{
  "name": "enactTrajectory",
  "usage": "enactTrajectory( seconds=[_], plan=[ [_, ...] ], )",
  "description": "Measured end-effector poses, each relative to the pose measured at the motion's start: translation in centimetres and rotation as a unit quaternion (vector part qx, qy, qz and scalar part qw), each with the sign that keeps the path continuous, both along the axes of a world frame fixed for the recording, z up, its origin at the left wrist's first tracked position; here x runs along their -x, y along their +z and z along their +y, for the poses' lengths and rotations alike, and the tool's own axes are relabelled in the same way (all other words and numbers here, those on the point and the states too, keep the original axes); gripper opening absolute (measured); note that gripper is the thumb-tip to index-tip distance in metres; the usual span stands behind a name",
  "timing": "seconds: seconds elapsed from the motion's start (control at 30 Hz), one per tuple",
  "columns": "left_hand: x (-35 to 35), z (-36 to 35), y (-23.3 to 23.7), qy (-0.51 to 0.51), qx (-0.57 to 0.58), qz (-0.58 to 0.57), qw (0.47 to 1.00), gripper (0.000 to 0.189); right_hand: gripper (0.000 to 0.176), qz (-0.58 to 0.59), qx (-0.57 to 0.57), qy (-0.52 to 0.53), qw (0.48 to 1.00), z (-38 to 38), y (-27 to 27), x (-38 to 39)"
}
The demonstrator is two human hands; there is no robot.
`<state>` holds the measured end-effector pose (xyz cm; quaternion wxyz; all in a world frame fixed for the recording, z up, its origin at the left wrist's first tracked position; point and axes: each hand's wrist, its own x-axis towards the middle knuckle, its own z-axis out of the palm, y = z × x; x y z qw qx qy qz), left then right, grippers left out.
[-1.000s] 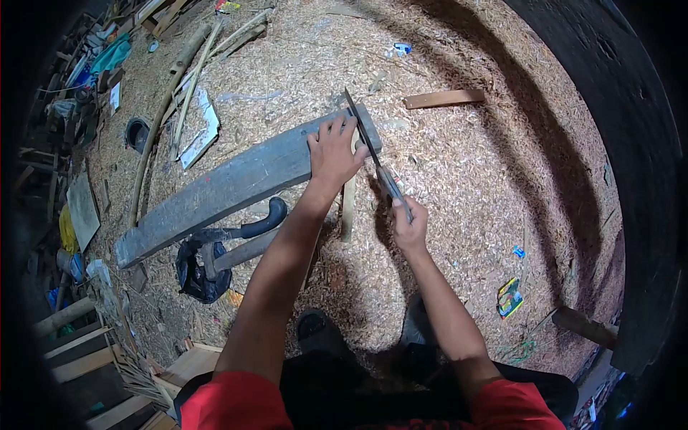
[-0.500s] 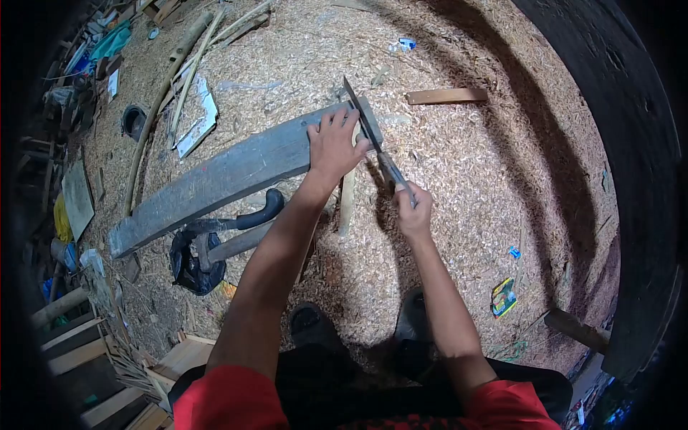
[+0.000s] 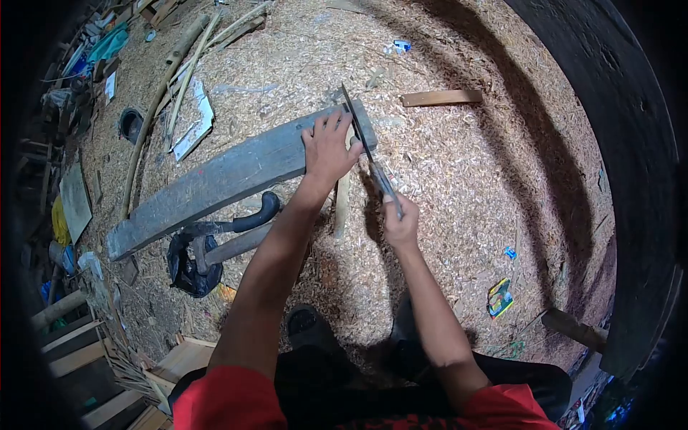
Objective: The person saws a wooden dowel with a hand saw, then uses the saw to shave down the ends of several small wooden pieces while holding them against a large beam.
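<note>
The left hand [image 3: 327,149] lies on the thick grey plank [image 3: 222,170], fingers spread over its top face, just left of the blade. The right hand [image 3: 401,222], nearer and further right, has its fingers closed around the handle of a handsaw [image 3: 382,179]. The blade crosses the plank close to its far right end. The plank slants from near left to far right above wood shavings [image 3: 459,186]. Near its left part lie a black curved handle [image 3: 261,212] and a black plastic bag [image 3: 188,276].

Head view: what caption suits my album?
Left hand on the plank, right hand holding a saw across its end.
</note>
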<state>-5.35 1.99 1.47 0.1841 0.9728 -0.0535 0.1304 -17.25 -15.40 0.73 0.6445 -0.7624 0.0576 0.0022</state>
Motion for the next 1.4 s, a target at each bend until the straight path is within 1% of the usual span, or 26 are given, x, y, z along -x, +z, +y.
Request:
enactTrajectory(
  seconds=[0.1,0.17,0.2,0.27,0.3,0.4,0.57,0.7,0.8,0.9,1.03,1.17,1.4],
  plan=[
    [0.4,0.1,0.2,-0.006,0.044,-0.016,0.999,0.058,0.036,-0.004,-0.016,-0.011,1.0,0.4,-0.6,-0.2],
    [0.4,0.2,0.4,-0.007,0.06,-0.002,0.998,0.057,0.035,-0.019,-0.033,-0.015,0.999,0.3,-1.5,-0.2],
    [0.4,0.2,0.4,-0.008,0.068,0.007,0.998,0.056,0.035,-0.018,-0.059,-0.027,0.998,0.4,-0.8,0.0],
    [0.2,0.1,0.3,-0.006,0.062,-0.013,0.998,0.055,0.035,-0.02,-0.109,-0.048,0.993,0.6,0.7,0.1],
    [0.3,0.0,0.3,-0.004,0.06,-0.022,0.998,0.054,0.035,-0.02,-0.096,-0.048,0.994,0.3,0.4,0.0],
    [-0.1,0.3,0.5,-0.008,0.079,0.012,0.997,0.052,0.036,-0.024,-0.053,-0.05,0.997,0.1,-0.4,-0.1],
    [-0.4,1.9,0.2,-0.039,0.117,-0.021,0.992,0.044,0.035,-0.031,-0.052,-0.054,0.997,0.2,-1.4,0.6],
    [-0.2,2.7,-0.2,-0.066,0.143,-0.055,0.986,0.039,0.033,-0.018,-0.064,-0.047,0.997,0.7,-0.8,0.9],
    [-0.1,2.2,-0.1,-0.04,0.126,-0.038,0.99,0.039,0.032,-0.026,-0.061,-0.071,0.995,1.6,-0.2,0.8],
    [-0.1,1.9,0.1,-0.033,0.136,-0.051,0.989,0.038,0.033,-0.054,-0.064,-0.079,0.993,2.6,0.0,0.7],
    [-0.1,1.5,0.0,-0.016,0.126,-0.042,0.991,0.039,0.034,-0.042,-0.025,-0.062,0.997,3.4,-0.3,1.2],
    [-0.1,1.4,0.1,-0.011,0.115,-0.045,0.992,0.041,0.034,-0.05,-0.033,-0.058,0.996,4.0,-1.4,1.6],
    [-0.2,1.4,-0.1,-0.004,0.088,-0.045,0.995,0.046,0.034,-0.048,0.0,-0.046,0.998,3.9,-0.6,0.9]
  ],
)
